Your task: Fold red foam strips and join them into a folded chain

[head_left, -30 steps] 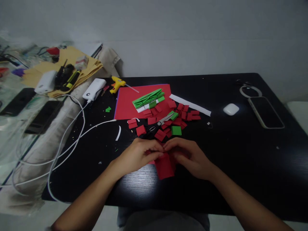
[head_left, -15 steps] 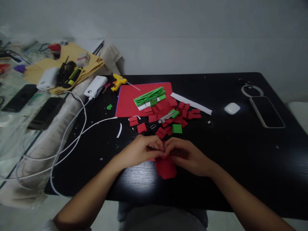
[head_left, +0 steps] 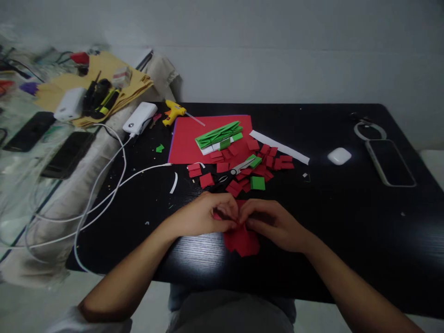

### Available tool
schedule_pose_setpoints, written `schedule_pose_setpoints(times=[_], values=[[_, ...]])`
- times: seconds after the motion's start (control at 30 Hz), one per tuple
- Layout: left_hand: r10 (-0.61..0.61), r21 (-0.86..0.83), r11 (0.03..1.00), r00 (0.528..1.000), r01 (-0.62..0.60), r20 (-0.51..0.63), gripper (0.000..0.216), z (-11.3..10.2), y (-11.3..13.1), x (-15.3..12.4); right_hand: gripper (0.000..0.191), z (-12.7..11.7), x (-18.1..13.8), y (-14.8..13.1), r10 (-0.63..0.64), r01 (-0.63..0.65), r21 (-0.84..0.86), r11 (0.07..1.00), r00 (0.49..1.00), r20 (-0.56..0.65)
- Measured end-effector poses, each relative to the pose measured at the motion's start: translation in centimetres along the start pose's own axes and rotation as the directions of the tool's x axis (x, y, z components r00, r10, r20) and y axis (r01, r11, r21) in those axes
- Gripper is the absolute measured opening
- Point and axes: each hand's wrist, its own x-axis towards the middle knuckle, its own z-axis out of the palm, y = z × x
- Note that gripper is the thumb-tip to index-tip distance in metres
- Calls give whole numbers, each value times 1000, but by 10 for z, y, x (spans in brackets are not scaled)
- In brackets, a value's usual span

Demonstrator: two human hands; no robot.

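Observation:
Near the front edge of the black table, a piece of red paper [head_left: 242, 241] is pinched between my two hands. My left hand [head_left: 212, 213] grips it from the left, thumb and fingers together. From the right, my right hand [head_left: 274, 223] pinches it at nearly the same spot, fingertips almost touching. Its lower part hangs toward me with an uneven edge; the upper part is partly hidden by my fingers. Just beyond my hands lie several folded red paper pieces [head_left: 207, 180], a green folded square [head_left: 257, 183] and scissors [head_left: 239, 168] with dark handles.
Farther back, a green pleated paper strip [head_left: 219, 134] rests on red sheets [head_left: 183, 143]. A yellow glue gun [head_left: 173, 112] and white power bank [head_left: 140, 118] sit at the back left, with a white cable [head_left: 121, 185] trailing. Rightward are a white case [head_left: 339, 156] and a phone [head_left: 390, 163].
The red paper's hanging part has shifted and spread, and its lower edge looks more uneven. My hands keep their pinch on it. The whole view has shifted slightly.

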Motion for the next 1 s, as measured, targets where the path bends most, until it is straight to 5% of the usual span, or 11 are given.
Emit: schedule_pose_setpoints(times=[1.0], values=[[25,130,991,993,-10,-114,5,3,5,-1,11,-1,-4,5,-56,55,-13,998,995,-77]])
